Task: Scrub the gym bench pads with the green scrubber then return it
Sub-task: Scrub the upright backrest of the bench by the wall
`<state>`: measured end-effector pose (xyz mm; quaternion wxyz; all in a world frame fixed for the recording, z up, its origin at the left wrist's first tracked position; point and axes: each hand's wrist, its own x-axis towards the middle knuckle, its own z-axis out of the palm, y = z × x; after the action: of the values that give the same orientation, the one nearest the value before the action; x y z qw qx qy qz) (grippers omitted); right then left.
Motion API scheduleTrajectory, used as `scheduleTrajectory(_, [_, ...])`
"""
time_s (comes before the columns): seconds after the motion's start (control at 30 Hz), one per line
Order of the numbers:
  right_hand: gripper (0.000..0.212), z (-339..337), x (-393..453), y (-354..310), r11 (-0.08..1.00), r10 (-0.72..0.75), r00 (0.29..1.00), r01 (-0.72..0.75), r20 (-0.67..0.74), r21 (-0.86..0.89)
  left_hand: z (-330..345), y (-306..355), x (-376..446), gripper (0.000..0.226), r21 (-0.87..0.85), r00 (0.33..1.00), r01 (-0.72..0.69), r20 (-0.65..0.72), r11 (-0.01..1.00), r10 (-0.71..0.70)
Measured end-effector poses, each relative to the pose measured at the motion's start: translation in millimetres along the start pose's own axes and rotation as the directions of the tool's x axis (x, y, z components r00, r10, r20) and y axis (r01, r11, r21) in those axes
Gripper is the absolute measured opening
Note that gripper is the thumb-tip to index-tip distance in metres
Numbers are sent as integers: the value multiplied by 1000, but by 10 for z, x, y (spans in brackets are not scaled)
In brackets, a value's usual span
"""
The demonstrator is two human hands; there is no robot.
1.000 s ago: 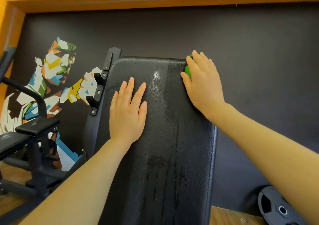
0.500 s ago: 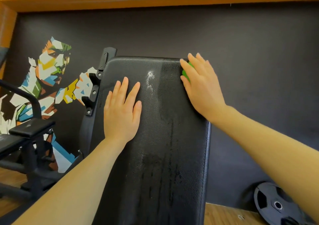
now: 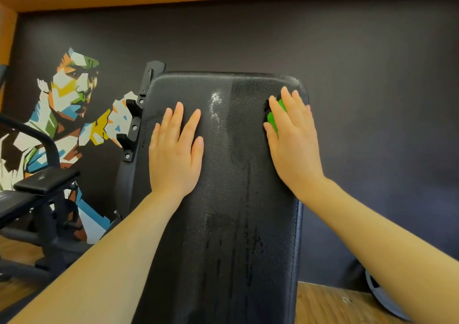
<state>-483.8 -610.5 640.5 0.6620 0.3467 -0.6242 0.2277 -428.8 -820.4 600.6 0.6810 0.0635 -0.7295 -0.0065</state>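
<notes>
While upright, bench pad point(image 3: 223, 174) long-axis vertical

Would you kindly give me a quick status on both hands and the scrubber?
Left hand flat on black padded bench backrest. Right hand pressing green scrubber near pad's upper right edge. Nothing in the way.

Black bracket point(image 3: 134, 127) just beside pad point(image 3: 223, 224)

Head-worn wide-angle view looks forward and slightly down, close over the upright bench pad point(image 3: 223, 199).
</notes>
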Motion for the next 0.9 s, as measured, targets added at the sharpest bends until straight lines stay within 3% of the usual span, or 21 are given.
scheduleTrajectory(0.17, [41, -37, 247, 67, 1000, -15, 999, 15, 40, -2, -32, 21, 3, 55, -7, 1000, 9, 17, 1000, -9])
scheduleTrajectory(0.33, [45, -40, 670, 142, 997, 75, 996, -77, 56, 31, -48, 24, -2, 58, -12, 1000, 13, 27, 1000, -13])
scheduleTrajectory(0.63, [43, -70, 124, 17, 977, 172, 985, -171, 0, 131, -33, 28, -4, 53, -20, 1000, 10, 21, 1000, -9])
scheduleTrajectory(0.77, [44, -81, -215, -29, 978, 159, 987, -157, 1, 136, -20, 15, -2, 52, -8, 1000, 11, 13, 1000, -11])
scheduleTrajectory(0.9, [45, -131, -22, 43, 980, 121, 992, -124, 30, 153, -14, 19, -3, 52, 0, 1000, 13, 12, 1000, -13])
